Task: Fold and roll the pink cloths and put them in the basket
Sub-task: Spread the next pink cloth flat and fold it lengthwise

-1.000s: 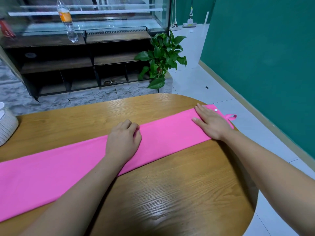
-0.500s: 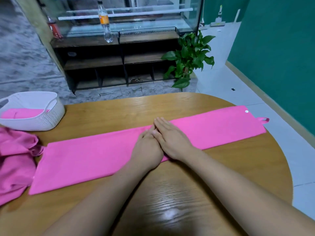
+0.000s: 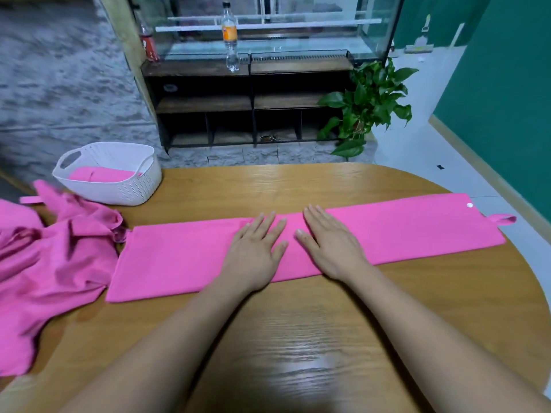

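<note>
While the left hand [image 3: 256,251] and the right hand [image 3: 328,245] lay palm down side by side, close but apart, both pressed on the middle of the folded pink cloth [image 3: 179,257]. Their fingers were straight and slightly spread, gripping nothing. That cloth stretched as one long flat strip across the wooden table [image 3: 298,338], running well beyond the left hand on one side and well beyond the right hand on the other. At the strip's end past the right hand, a small white dot [image 3: 469,205] sat near the far corner and a pink hanging loop [image 3: 504,219] stuck out at the table's edge. Past the left hand, just beside the strip's other end, a crumpled heap of pink cloths [image 3: 53,257] lay on the table. Ahead of that heap, forward and to the left of the left hand, the white basket [image 3: 131,186] stood upright on the table. A stowed pink cloth [image 3: 101,175] lay inside it; whether it was rolled could not be told. Beyond the fingertips, off the table, stood a dark shelf unit [image 3: 250,102] with a clear bottle [image 3: 229,34] on top. A green potted plant [image 3: 369,105] stood beside the unit, forward of the right hand.
</note>
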Demonstrator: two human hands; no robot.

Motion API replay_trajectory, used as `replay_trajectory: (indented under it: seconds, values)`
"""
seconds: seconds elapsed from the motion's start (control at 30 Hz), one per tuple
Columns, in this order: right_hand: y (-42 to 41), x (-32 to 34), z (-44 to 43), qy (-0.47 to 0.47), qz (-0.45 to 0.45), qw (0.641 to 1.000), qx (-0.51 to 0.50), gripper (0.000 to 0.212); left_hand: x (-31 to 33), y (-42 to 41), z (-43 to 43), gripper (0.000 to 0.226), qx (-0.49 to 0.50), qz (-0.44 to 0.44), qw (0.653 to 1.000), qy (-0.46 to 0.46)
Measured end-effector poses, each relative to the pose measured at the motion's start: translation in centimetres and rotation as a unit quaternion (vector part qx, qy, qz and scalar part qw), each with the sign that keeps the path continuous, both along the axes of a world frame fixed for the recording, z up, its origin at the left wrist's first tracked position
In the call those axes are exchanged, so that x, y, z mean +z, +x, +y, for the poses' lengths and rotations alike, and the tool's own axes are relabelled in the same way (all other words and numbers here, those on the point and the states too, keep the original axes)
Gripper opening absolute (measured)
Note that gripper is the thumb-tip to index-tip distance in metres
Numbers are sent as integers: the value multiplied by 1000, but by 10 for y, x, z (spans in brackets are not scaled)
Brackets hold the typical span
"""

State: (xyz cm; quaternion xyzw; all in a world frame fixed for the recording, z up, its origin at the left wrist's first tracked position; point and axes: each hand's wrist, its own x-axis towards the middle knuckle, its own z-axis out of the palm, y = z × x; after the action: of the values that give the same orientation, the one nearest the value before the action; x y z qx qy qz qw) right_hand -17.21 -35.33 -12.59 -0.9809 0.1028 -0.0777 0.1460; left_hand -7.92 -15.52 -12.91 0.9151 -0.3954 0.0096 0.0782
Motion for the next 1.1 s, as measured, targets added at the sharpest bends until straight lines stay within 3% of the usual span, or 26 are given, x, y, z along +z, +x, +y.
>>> replay_trajectory:
  seconds: [0.6,0.7,0.83,0.97,1.1]
  values:
    - [-11,10,2,-4,30,999,-13,76,-4,75,146,75,170,2,985,-20]
    - [-26,13,9,-26,29,997,-65,70,-4,75,143,71,182,0,983,-16]
    - [-47,20,24,-99,29,986,-134,53,-6,74,141,64,183,-4,983,-12]
    - [-40,23,25,-112,62,983,-133,54,-4,72,138,56,172,-10,985,-27]
    - [-13,31,15,-121,90,983,-109,55,1,64,131,38,71,-72,989,-106]
